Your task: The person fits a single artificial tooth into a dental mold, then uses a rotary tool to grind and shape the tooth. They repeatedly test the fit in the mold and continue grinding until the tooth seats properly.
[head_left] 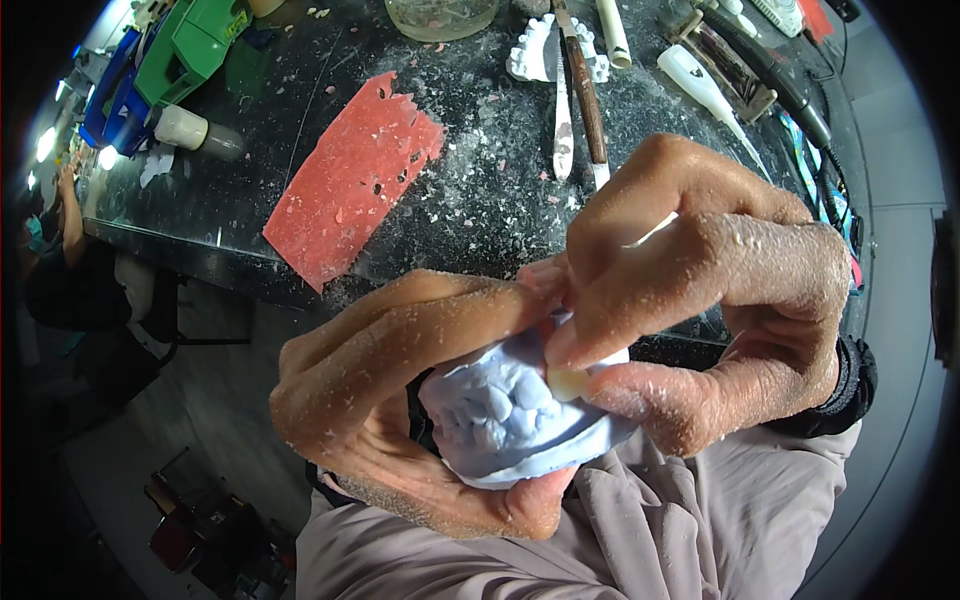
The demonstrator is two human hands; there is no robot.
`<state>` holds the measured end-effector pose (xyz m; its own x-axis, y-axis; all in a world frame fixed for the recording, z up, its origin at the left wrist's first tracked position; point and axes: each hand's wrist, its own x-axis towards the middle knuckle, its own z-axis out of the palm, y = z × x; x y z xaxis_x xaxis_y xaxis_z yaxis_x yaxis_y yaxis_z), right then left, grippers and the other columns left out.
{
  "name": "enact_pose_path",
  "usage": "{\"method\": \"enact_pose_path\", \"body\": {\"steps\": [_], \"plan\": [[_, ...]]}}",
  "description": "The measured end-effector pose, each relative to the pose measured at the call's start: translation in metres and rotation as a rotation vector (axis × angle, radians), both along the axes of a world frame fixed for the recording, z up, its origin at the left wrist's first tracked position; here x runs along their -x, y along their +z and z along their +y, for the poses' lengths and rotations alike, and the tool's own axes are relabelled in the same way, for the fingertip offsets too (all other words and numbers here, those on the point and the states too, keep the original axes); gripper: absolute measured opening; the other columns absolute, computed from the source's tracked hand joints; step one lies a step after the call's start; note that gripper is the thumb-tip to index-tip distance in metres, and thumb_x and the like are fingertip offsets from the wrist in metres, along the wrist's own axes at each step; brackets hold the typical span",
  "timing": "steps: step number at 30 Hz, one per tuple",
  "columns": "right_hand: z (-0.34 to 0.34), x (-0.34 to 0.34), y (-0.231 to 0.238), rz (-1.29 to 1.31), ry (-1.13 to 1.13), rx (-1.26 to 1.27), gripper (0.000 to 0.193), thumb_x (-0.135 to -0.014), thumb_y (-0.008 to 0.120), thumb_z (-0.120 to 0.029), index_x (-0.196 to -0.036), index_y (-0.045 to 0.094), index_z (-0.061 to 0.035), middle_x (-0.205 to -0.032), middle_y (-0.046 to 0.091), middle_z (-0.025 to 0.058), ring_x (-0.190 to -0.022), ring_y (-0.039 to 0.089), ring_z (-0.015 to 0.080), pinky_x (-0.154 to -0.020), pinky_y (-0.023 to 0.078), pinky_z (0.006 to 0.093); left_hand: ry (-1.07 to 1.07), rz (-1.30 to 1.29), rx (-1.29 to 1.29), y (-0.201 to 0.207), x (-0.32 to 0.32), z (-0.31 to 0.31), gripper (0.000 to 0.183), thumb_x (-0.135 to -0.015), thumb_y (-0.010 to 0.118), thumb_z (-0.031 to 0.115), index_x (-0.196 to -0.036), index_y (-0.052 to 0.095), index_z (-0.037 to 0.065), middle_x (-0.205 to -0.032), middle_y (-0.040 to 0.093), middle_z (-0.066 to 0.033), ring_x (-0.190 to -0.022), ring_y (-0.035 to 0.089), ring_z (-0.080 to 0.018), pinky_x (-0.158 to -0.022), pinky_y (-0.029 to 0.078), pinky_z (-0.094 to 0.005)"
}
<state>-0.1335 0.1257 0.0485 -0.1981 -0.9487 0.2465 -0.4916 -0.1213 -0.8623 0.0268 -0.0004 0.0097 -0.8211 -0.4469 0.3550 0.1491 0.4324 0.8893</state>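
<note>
A dark stone counter (470, 190), dusted all over with pale crumbs and powder, fills the upper half of the view, its front edge running from the left down toward the middle. Below that edge, in the person's lap, both hands work close together over grey trousers (640, 530). On the counter's left part, reaching almost to the front edge, lies a ragged sheet of pink wax (350, 180), torn and holed. At the far left corner stand a green plastic device (195, 45) and a blue one (110, 95), with a small white bottle (195, 130) lying just beside them. Toward the far edge sit a round clear dish (440, 17) and a white plaster dental cast (540, 55), and two long-handled wax knives (580, 90) cross that cast and point toward the front.

The left hand (400, 400), coated in white dust, cups a pale blue dental model (510, 420) from beneath, thumb laid over its top; the model shows a row of moulded teeth and sits off the counter, just in front of its front edge. The right hand (710, 290) is curled, its thumb and fingertips pinching a small cream-coloured piece (568, 382) that touches the model's right side.
</note>
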Motion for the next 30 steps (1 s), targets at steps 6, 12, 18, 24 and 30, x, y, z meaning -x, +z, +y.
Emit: {"method": "enact_pose_path", "body": {"steps": [6,12,18,24,30], "plan": [[-0.002,0.005,-0.002,0.004,0.016,0.034,0.022,-0.062,0.083,-0.009,-0.081,0.073,-0.0074,-0.082,0.063,0.007,-0.077,0.062,0.0179,-0.067,0.048,0.0294,0.034,0.073,0.002,-0.003,0.009,0.002,0.05,-0.059,0.077,0.036,-0.089,0.067,-0.003,-0.074,0.068,-0.0115,-0.063,0.068,-0.0182,-0.053,0.054,-0.0284],[-0.004,0.003,-0.008,-0.161,0.026,0.122,0.018,-0.065,0.08,-0.007,-0.082,0.073,-0.007,-0.083,0.063,0.0076,-0.076,0.061,0.0178,-0.066,0.048,0.0289,-0.017,0.141,0.165,0.001,0.006,-0.005,0.055,-0.059,0.076,0.038,-0.094,0.064,-0.004,-0.078,0.067,-0.0118,-0.065,0.067,-0.0172,-0.055,0.053,-0.0281],[-0.006,0.006,-0.025,-0.116,-0.026,0.243,0.018,-0.065,0.079,-0.006,-0.083,0.073,-0.0069,-0.083,0.063,0.0078,-0.077,0.061,0.0177,-0.066,0.048,0.0288,-0.123,0.075,0.263,-0.004,0.007,-0.01,0.064,-0.062,0.076,0.039,-0.104,0.056,-0.005,-0.087,0.064,-0.0148,-0.074,0.065,-0.0196,-0.063,0.053,-0.0308],[-0.005,0.006,-0.006,-0.004,0.121,0.19,0.019,-0.066,0.079,-0.006,-0.084,0.074,-0.0054,-0.085,0.064,0.0098,-0.08,0.063,0.019,-0.068,0.052,0.0313,-0.165,0.006,0.404,0.01,-0.007,-0.012,0.074,-0.064,0.075,0.04,-0.114,0.047,-0.006,-0.096,0.06,-0.0177,-0.083,0.062,-0.0219,-0.07,0.052,-0.0335],[-0.011,0.018,-0.042,-0.142,0.206,0.465,0.018,-0.069,0.077,-0.006,-0.085,0.073,0.0004,-0.082,0.06,0.0129,-0.082,0.064,0.0213,-0.086,0.058,0.0445,-0.071,0.203,0.125,0.004,0.01,-0.007,0.045,-0.062,0.073,0.019,-0.099,0.067,-0.007,-0.084,0.068,-0.017,-0.074,0.069,-0.0218,-0.061,0.058,-0.03]]}}
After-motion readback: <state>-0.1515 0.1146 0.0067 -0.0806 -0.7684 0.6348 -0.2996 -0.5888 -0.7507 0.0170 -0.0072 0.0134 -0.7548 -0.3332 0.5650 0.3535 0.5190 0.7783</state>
